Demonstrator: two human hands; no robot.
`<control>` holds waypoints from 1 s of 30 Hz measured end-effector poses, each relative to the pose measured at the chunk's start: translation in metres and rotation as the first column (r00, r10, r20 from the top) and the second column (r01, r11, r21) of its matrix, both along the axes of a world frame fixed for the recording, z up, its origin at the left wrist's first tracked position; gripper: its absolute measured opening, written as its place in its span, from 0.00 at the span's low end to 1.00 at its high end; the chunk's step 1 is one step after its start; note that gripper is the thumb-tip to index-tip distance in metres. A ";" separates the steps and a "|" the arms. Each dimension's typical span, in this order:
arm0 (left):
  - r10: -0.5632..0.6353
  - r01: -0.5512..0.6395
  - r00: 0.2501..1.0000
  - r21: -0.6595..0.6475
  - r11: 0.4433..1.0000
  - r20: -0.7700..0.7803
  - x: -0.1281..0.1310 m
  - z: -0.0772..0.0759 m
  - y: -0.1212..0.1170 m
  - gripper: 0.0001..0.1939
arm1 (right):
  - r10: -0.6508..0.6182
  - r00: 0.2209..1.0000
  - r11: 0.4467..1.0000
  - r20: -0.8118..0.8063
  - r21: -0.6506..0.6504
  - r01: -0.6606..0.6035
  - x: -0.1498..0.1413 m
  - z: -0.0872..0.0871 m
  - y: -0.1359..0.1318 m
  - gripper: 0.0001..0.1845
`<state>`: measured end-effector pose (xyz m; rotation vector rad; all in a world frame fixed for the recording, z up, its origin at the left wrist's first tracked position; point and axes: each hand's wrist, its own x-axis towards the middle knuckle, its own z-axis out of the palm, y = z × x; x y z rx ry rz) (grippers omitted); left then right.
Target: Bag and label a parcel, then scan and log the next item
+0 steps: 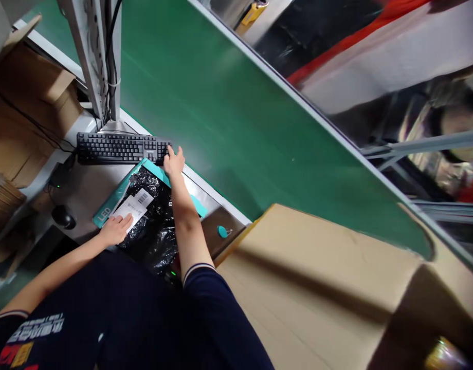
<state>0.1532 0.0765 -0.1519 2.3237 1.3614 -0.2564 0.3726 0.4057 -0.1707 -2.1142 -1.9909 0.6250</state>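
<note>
My right hand (174, 161) is at the number pad end of a black keyboard (116, 148), its fingers apart and holding nothing. My left hand (116, 229) lies with outstretched fingers on a white label (132, 208) printed with a barcode. Under the label is a shiny black plastic bag (159, 236). The bag rests on a flat teal box (115, 198) marked "LED", partly hidden by the bag and my right forearm.
A black mouse (64, 217) sits left of the box. Beyond the keyboard runs a green conveyor belt (205, 97). A large open cardboard box (306, 277) stands at right. A metal post (92, 56) with cables rises behind the keyboard, and cardboard (32, 87) is at far left.
</note>
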 end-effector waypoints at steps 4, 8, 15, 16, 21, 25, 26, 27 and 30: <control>0.009 -0.009 1.000 -0.009 1.000 0.013 -0.001 0.000 0.000 0.32 | 0.009 0.999 0.999 0.053 -0.050 -0.006 -0.003 0.000 0.005 0.31; 0.012 -0.012 1.000 -0.005 1.000 0.027 -0.002 -0.001 -0.001 0.32 | 0.073 0.996 0.997 0.042 0.027 -0.075 -0.005 0.000 -0.009 0.29; 0.000 0.001 1.000 -0.025 1.000 0.011 -0.001 0.002 0.001 0.32 | 0.142 0.989 0.989 0.040 0.031 -0.143 -0.010 0.001 -0.022 0.30; 0.001 0.000 1.000 -0.025 1.000 0.007 -0.001 0.002 0.001 0.32 | 0.143 0.989 0.989 0.032 0.023 -0.144 -0.011 0.002 -0.021 0.30; 0.000 0.000 1.000 -0.023 1.000 0.006 -0.002 0.003 0.001 0.33 | 0.119 0.993 0.992 -0.019 0.041 -0.118 -0.015 0.006 -0.012 0.26; 0.006 -0.006 1.000 -0.015 1.000 0.015 -0.001 0.003 0.001 0.33 | 0.087 0.996 0.993 -0.009 0.085 -0.086 -0.018 0.007 -0.014 0.25; 0.007 -0.007 1.000 -0.018 1.000 0.017 -0.001 0.003 0.001 0.33 | 0.082 0.997 0.994 0.000 0.070 -0.082 -0.019 0.006 -0.016 0.25; 0.009 -0.009 1.000 -0.023 1.000 0.017 -0.001 0.003 0.001 0.34 | 0.080 0.997 0.995 0.008 0.053 -0.080 -0.018 0.006 -0.018 0.25; 0.013 -0.012 1.000 -0.035 0.999 0.015 0.000 0.005 0.001 0.34 | 0.085 0.996 0.995 -0.004 0.048 -0.085 -0.020 0.008 -0.022 0.24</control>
